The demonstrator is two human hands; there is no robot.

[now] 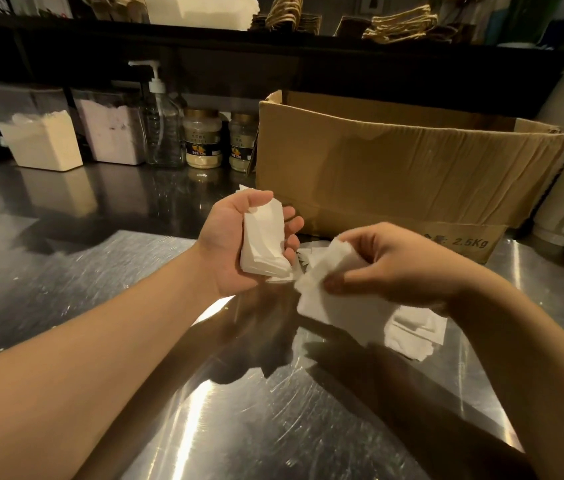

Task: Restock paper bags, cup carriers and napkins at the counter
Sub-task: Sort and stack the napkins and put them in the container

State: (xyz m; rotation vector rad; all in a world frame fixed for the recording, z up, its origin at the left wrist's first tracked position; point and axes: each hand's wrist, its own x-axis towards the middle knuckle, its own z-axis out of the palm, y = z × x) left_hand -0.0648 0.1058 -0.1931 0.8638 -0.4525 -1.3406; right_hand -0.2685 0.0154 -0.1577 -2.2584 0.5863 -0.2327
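1. While the left hand (239,244) curls its thumb and fingers round a folded stack of napkins (262,242), held upright above the middle of the bench (66,271), the right hand (395,265) pinches a loose bunch of napkins (336,299) just beside it, over the bench's right half.
2. More napkins (415,330) lie flat on the bench under the right wrist, near its right edge; the cardboard box (395,168) stands open behind both hands, toward the back edge.
3. Judged from this head view, the step in hand is gathering loose napkins into one tidy stack.
   - Square the loose bunch against the bench before joining it to the stack, so that the edges line up.
   - Keep the left hand's hold firm but light; squeezing would crease the folds.
   - Collect the flat sheets last, sliding them toward the hand instead of picking at corners, which could tear thin paper.
4. Paper bags (402,24) with twine handles sit on the shelf (204,43) above.
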